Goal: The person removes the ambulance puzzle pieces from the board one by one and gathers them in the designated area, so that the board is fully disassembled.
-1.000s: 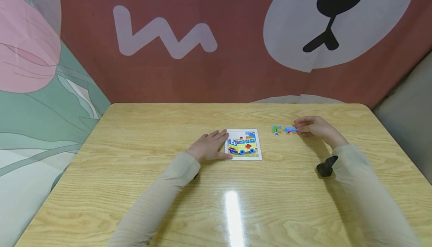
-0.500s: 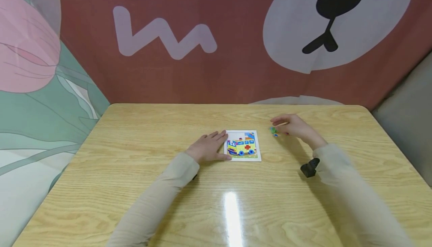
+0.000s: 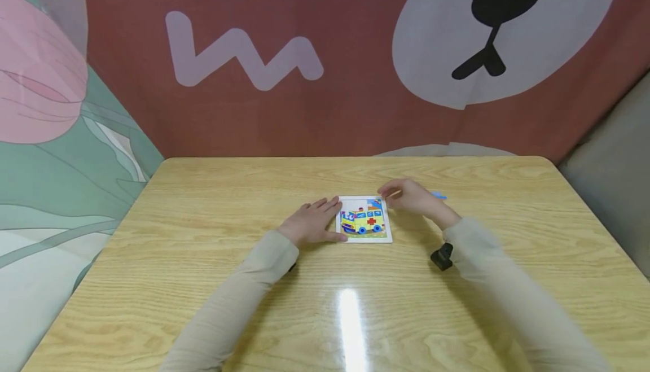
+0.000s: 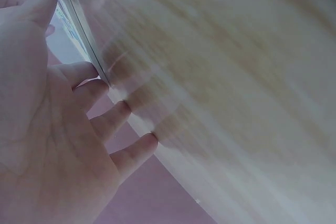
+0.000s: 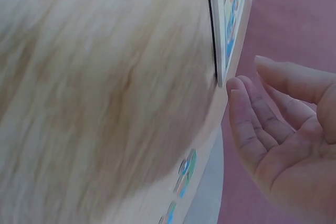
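A small picture puzzle (image 3: 363, 223) with a yellow ambulance lies in a white frame on the table; a pale patch shows at its upper left. My left hand (image 3: 310, 223) rests against the frame's left side, fingers spread and thumb at the lower corner. Close to the upper right corner is my right hand (image 3: 412, 198). In the right wrist view its fingers are gently bent, the thumb stands apart, and I see nothing between them. Behind that hand lies a loose blue puzzle piece (image 3: 439, 195). The right wrist view shows colourful puzzle pieces (image 5: 185, 172) on the table below the frame.
The wooden table (image 3: 244, 183) ends at a red cloth backdrop (image 3: 355, 118) with a bear-like print. A dark wrist camera (image 3: 442, 256) hangs under the right sleeve. Light reflects in a bright streak on the tabletop.
My right hand has moved left from the loose pieces to the puzzle's upper right corner. It now hides the green piece seen before. My left hand stays in place.
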